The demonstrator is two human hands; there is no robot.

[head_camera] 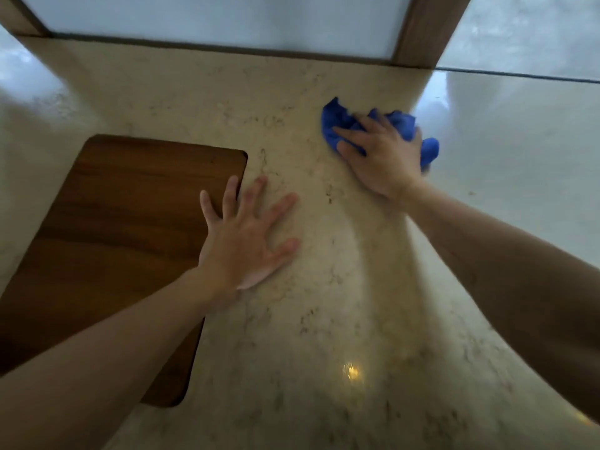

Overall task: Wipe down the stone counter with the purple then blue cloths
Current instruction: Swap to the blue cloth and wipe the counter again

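We look down on a pale, veined stone worktop (292, 319) with both bare arms reaching over it. Our right hand (383, 154) lies on top of the crumpled blue cloth (337, 121), which sits on the stone toward the far right, near where the worktop meets a glossy, brighter stretch of surface (506, 157). The fingers (350, 131) of that hand are spread and fairly straight, pressing the cloth flat against the stone rather than curling round it; folds of blue poke out beyond the fingertips and past the far side of the hand.

Our left hand (250, 235) rests palm down with its fingers splayed wide and holding nothing. Most of it lies on bare stone, while the outer fingers overlap the right edge of a dark wooden board (123, 228). That board lies flat on the left part of the worktop, its rounded far corner just beyond the fingertips, and it covers a good share of the stone on that side.

Along the back runs a frosted panel (211, 21) in a wooden frame (425, 34), whose upright post stands just beyond the cloth. A small bright glint (350, 371) shows on the stone near us.
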